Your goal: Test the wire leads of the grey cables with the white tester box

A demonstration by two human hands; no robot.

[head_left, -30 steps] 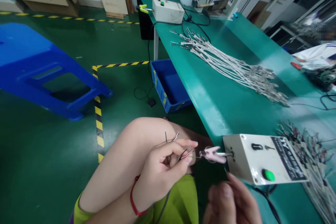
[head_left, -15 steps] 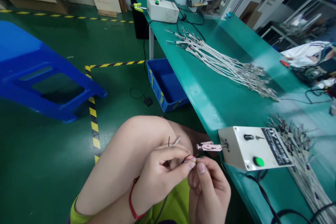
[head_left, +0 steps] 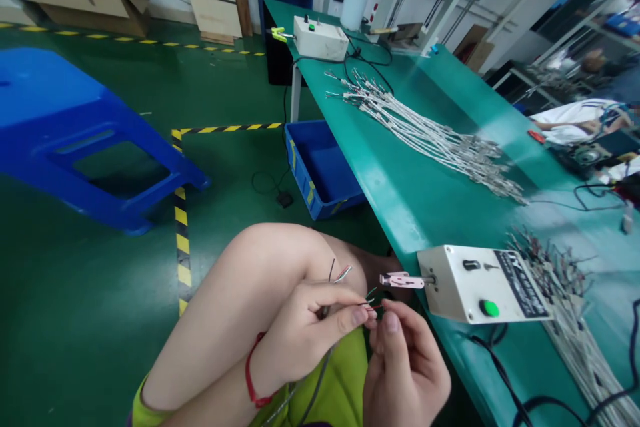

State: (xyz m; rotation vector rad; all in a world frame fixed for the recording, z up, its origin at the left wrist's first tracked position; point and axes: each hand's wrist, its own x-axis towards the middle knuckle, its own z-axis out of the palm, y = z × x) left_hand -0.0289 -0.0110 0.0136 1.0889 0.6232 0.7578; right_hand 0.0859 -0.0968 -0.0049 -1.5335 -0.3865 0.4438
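My left hand (head_left: 313, 327), with a red band at its wrist, is closed around a thin grey cable (head_left: 320, 373). The cable's thin coloured wires (head_left: 371, 307) come out between thumb and forefinger, and another bunch of stripped wire ends (head_left: 343, 272) sticks up behind the knuckles. My right hand (head_left: 400, 347) pinches the tip of a red wire (head_left: 377, 307) between thumb and forefinger. Just above the fingertips, a pink clip (head_left: 401, 279) juts from the shaft of a white machine box (head_left: 485, 283) with a green button, apart from both hands.
Bundles of white cables (head_left: 425, 133) lie on the green table (head_left: 385, 193), with another bundle (head_left: 575, 327) beside the box. A second white box (head_left: 320, 38) stands at the far end. On the floor are a blue bin (head_left: 325, 167) and a blue stool (head_left: 90, 133).
My right hand has drawn slightly right, away from the left fingertips, and now pinches the red wire's end. The wires have fanned apart. The whole view has shifted a little.
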